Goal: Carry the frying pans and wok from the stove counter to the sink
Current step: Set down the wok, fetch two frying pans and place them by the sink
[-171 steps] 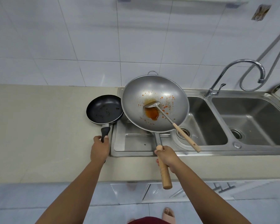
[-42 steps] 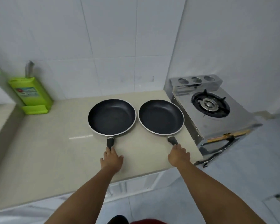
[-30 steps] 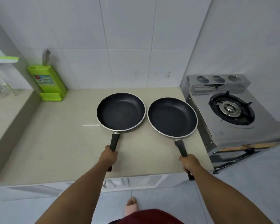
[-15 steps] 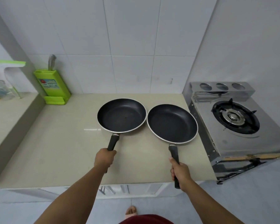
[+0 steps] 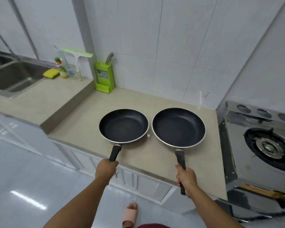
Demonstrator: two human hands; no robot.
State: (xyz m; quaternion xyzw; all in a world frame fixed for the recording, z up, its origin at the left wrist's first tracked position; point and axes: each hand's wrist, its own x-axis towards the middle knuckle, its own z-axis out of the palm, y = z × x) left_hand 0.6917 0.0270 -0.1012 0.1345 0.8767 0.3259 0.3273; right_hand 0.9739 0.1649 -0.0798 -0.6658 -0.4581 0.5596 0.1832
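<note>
Two pans: both dark and non-stick with pale rims, side by side over the beige counter (image 5: 82,122), rims almost touching; whether they rest on it or are lifted cannot be told.
Left pan (image 5: 123,125): its black handle (image 5: 114,153) runs down into the left hand (image 5: 105,169); the end of the handle is hidden inside the fist.
Left hand fingers: clenched around that handle; seen from the back, so the fingertips are out of sight.
Right pan (image 5: 178,127): a little larger in the picture, just beside the stove (image 5: 268,147); its handle (image 5: 180,159) passes through the right hand (image 5: 186,180) and its end sticks out below.
Right hand fingers: wrapped tight around the handle, thumb lying along the top.
Small pale spot between the pans: too small to identify.
Sink (image 5: 11,74): steel, far left on a higher counter level, well apart from both pans; cut off by the picture edge, and its inside is only partly visible.
Beside the sink: a yellow sponge (image 5: 51,74), a bottle (image 5: 61,68), a clear cup (image 5: 72,71), a squeegee with green blade (image 5: 77,55); all small and a little blurred.
Green knife block (image 5: 104,78): against the tiled wall, one grey handle standing out; its label is unreadable.
Stove: one burner visible, right side cut off.
Below: one foot in a pink slipper (image 5: 130,214) on the floor; dark red clothing, cut by the lower edge.
</note>
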